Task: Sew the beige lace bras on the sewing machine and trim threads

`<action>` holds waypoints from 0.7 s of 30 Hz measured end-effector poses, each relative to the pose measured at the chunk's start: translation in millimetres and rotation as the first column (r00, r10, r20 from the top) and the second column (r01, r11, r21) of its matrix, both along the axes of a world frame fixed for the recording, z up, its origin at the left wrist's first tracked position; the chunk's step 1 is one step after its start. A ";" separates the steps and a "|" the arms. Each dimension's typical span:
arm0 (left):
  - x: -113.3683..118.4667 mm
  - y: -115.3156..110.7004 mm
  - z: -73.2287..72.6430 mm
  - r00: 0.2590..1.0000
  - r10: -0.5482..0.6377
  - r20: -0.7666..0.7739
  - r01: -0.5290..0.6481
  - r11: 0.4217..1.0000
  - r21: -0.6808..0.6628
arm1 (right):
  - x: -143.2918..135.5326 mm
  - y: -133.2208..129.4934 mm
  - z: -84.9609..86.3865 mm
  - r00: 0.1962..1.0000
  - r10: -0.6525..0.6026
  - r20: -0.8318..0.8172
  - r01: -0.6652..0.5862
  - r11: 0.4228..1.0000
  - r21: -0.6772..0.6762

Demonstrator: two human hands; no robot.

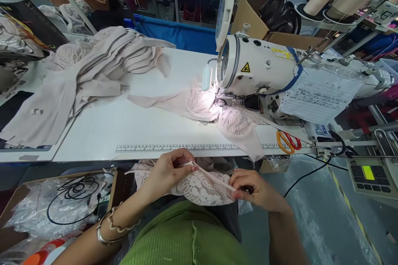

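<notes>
Over my lap, a pale pink lace bra (202, 186) is stretched between my two hands, its edge band running from one to the other. My left hand (169, 172) pinches that band between thumb and fingers on the left. At the right end, my right hand (253, 188) grips the same edge; a small dark thing shows within its fingers, too hidden to name. Beyond my hands, another pink bra (236, 122) lies under the needle area of a lit white sewing machine (258, 66), one wing spread left across the white table (93, 132).
Stacked pale fabric pieces (102, 62) cover the table's left part. A printed ruler (186, 148) runs along the front edge, with orange and red-handled scissors (287, 141) at its right. A box of plastic bags and cable (68, 198) stands lower left; a control panel (373, 178) sits right.
</notes>
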State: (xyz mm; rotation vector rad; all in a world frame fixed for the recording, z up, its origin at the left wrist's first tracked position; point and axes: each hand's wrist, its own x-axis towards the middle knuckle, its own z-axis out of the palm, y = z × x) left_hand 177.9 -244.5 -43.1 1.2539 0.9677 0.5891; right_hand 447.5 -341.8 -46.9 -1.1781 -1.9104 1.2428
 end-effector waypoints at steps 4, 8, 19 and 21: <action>-4.9 0.1 -2.7 0.997 0.071 0.039 -0.072 0.997 0.004 | 3.3 -3.9 -7.6 0.982 -0.150 0.117 0.135 0.982 0.130; -6.2 -2.5 -6.3 0.992 0.108 0.066 -0.112 0.993 0.049 | -9.4 -5.3 -22.8 0.845 -0.410 0.344 0.229 0.858 0.460; -17.2 0.6 -2.3 0.994 -0.008 0.109 -0.005 0.993 0.116 | -19.6 -0.7 -19.3 0.898 -0.403 0.176 0.301 0.856 0.420; -20.4 4.8 -3.0 0.992 -0.075 0.101 0.062 0.990 0.124 | -11.3 0.0 -5.6 0.990 -0.124 0.067 0.106 0.969 0.223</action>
